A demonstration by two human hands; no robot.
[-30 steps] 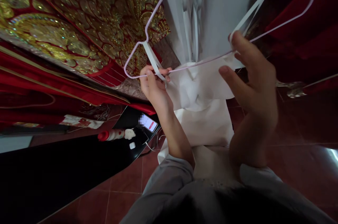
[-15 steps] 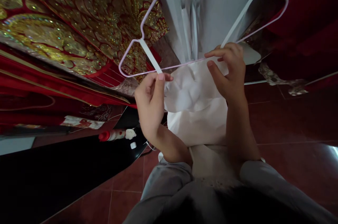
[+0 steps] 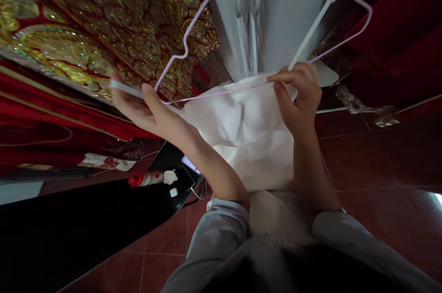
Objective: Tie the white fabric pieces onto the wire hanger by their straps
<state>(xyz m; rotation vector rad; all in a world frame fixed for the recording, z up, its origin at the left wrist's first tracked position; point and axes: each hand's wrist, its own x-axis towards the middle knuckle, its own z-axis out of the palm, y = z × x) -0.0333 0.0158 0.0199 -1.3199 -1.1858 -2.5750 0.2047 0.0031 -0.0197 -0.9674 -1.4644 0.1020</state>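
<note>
A lilac wire clothes hanger (image 3: 203,6) is in front of me. A white garment (image 3: 241,113) hangs down from beside its lower bar. To the left, beyond the hanger's end, my left hand (image 3: 145,104) holds a white strap (image 3: 127,89), which lies across its fingers with the thumb near it. My right hand (image 3: 299,95) is closed around the lower bar and the garment's top edge; its thumb and forefinger are close together at the bar. A second white strap (image 3: 309,35) runs from there up to the hanger's right notch.
Red and gold sequined clothing (image 3: 103,21) hangs on the left, dark red fabric (image 3: 407,30) on the right. A black table (image 3: 86,228) at lower left bears a red-capped bottle (image 3: 147,178), a small white case (image 3: 173,192) and a lit phone (image 3: 190,164). Red tiles (image 3: 376,224) cover the floor.
My left hand has moved left and slightly up, drawing its strap off the hanger's left notch and out past the end. The garment's left side spreads wider. My right hand has barely moved.
</note>
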